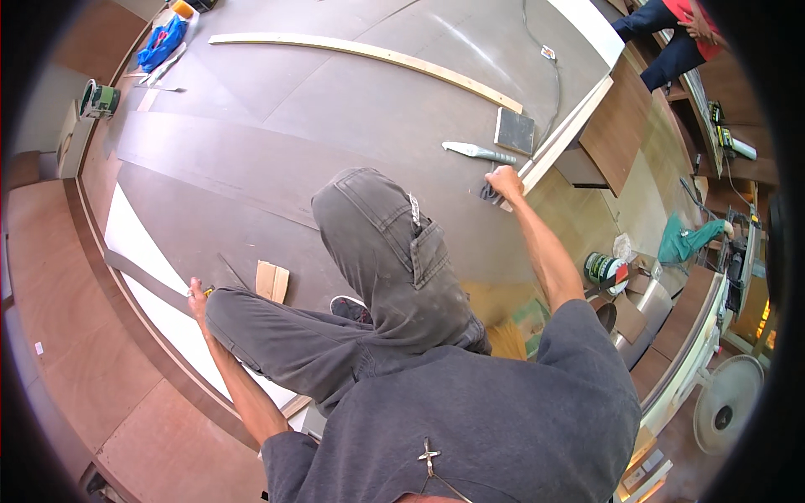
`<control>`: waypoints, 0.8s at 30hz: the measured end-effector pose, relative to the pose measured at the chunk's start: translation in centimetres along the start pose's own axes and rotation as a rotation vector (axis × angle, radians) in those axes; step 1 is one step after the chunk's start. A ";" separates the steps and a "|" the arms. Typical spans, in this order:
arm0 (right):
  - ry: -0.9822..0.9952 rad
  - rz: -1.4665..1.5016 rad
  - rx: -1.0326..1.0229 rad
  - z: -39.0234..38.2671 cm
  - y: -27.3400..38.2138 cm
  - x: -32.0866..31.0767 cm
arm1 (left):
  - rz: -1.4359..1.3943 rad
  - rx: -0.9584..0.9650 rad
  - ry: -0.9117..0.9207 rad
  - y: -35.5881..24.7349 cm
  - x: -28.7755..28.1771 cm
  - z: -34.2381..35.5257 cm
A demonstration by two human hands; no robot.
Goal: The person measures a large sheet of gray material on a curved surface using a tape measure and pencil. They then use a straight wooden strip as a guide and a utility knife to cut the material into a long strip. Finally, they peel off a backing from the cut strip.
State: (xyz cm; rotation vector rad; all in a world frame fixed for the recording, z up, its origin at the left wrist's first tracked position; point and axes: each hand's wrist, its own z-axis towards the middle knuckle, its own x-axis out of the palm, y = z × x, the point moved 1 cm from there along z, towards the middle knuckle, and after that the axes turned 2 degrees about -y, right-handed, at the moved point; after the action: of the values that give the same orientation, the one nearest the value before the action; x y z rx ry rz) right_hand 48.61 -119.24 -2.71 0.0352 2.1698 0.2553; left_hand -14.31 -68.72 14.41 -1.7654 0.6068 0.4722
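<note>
My left hand [198, 302] is out at the left beside my bent knee, its fingers closed. It is at the end of a dark flat strip [149, 277] that lies over a white panel [138, 228]. A small yellow and black piece shows against the hand; its kind is unclear. My right hand [506, 182] is closed at the right, by the end of a pale wooden strip [563, 126]. Something dark and bunched [488, 191] shows under its fingers. Just beyond lies a grey-handled tool [478, 152], perhaps a saw or knife.
A dark square block [514, 132] and a long wooden batten [369, 52] lie on the brown sheet [277, 159]. A small wood offcut [272, 282] is near my left knee. Pails, a fan [728, 405] and a green cloth [688, 239] stand right. Another person [671, 38] is at the far right.
</note>
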 end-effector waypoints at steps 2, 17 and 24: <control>0.024 0.033 -0.070 3.9 -6.1 -2.0 | -0.169 -0.197 0.082 -1.6 5.3 -5.0; -0.543 -0.114 -0.650 12.4 8.6 -9.4 | 0.023 -0.311 -0.012 12.5 1.7 -15.8; 0.180 0.098 -0.768 2.2 16.8 2.6 | 0.062 -0.450 -0.048 18.6 2.2 -24.1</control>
State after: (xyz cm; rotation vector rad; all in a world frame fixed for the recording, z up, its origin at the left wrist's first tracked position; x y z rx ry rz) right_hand 47.70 -102.13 -2.74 -0.3263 2.1099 1.1634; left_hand -23.91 -96.27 5.45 -2.1561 0.5510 0.7350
